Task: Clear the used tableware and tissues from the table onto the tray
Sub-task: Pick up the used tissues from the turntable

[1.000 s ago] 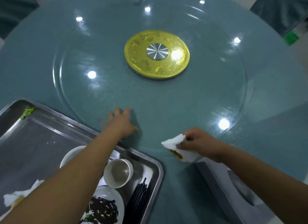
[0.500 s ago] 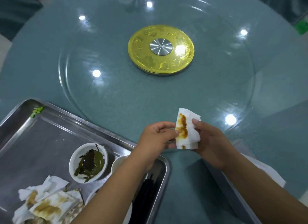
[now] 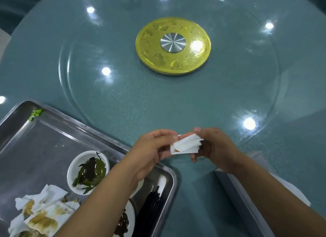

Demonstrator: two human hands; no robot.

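A folded white tissue (image 3: 187, 145) with a brown stain at its lower edge is held above the table's near edge. My left hand (image 3: 153, 148) pinches its left end and my right hand (image 3: 213, 145) grips its right end. The steel tray (image 3: 35, 141) lies at the lower left. On it are a white bowl (image 3: 88, 172) of dark green leftovers, stained crumpled tissues (image 3: 40, 213), black chopsticks (image 3: 151, 206) and a plate (image 3: 127, 221) partly hidden by my left forearm.
A glass turntable (image 3: 123, 95) with a gold hub (image 3: 172, 46) covers the middle of the teal round table. A grey chair back (image 3: 247, 201) with white cloth stands at the lower right. Green vegetable bits (image 3: 36, 113) lie on the tray's far corner.
My left hand left the turntable and came over to the tissue. Both hands lifted it, showed its stained face, then folded it into a flatter, sideways wad.
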